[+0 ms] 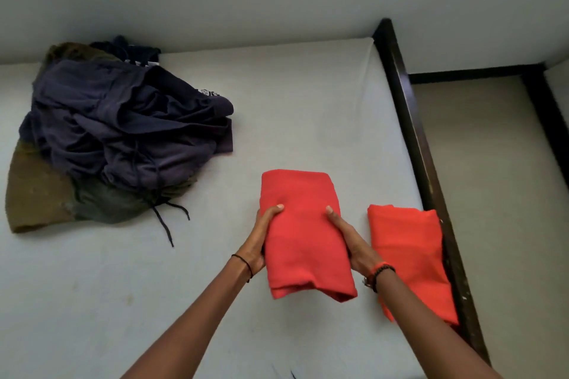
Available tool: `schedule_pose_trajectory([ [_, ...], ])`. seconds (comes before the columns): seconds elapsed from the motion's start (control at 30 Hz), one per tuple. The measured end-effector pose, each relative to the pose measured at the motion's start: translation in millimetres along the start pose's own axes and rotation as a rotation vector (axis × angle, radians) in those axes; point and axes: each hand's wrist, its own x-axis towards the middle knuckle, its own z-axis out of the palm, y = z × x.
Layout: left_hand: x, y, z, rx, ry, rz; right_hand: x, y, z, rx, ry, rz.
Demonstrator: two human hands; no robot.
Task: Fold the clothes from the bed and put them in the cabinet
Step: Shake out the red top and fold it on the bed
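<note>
Both hands hold one folded red garment (pixel 303 234) over the bed. The left hand (pixel 257 241) grips its left edge, thumb on top and fingers tucked underneath; the right hand (pixel 349 240) grips the right edge the same way. The bundle sits between them, just above the pale sheet (pixel 292 108). Just beside the right wrist lies a second folded red garment (pixel 409 258), at the mattress edge against the dark wooden bed frame (pixel 412 132). Well apart, toward the far left, a heap of unfolded clothes (pixel 123 132) waits: navy pieces on top, olive ones below, drawstrings trailing out.
</note>
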Motion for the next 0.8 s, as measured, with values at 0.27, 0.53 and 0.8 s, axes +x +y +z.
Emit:
schedule_pose_trajectory([
  [0.27, -24, -75, 51, 0.222, -0.191, -0.151, -84, 65, -75, 0.293, 0.195, -0.073],
  [0.53, -13, -120, 149, 0.304, -0.353, -0.022, -129, 32, -171, 0.112, 0.341, -0.295],
  [0.8, 15, -144, 178, 0.530, -0.202, 0.024, -110, -3, -224, -0.043, 0.316, -0.314],
])
